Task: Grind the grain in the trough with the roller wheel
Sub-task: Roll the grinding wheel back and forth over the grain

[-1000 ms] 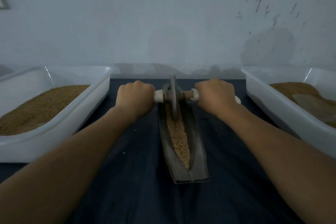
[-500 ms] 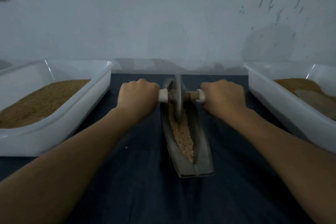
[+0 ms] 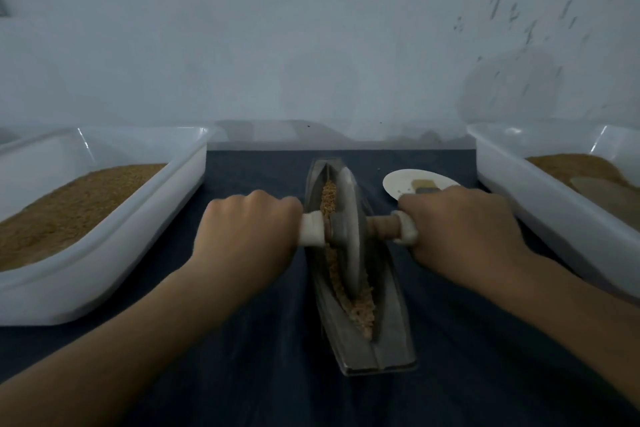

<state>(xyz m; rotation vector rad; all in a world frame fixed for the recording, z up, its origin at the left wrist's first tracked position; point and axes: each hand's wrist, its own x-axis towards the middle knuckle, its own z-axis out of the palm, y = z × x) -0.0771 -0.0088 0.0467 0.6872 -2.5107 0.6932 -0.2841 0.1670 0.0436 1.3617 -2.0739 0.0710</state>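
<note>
I am drawing the roller wheel back toward me. A second ago it stood at the far tip of the trough; now it sits about midway along the channel, upright on its rim, with a strip of grain showing beyond it and a thicker bank heaped at the near end.

My left hand is wrapped tight around the white end of the axle on its side. My right hand grips the other end the same way, with the wooden axle bare between it and the wheel.

With my right hand nearer to me, a small white dish shows on the bench just beyond it, beside the trough.

The white tub on my left and the other tub on my right each hold brown meal or grain, and neither has shifted.

I judge this to be the return half of a stroke. The near heap still looks coarse, so the wheel has to run on over it, and many more passes are needed.
</note>
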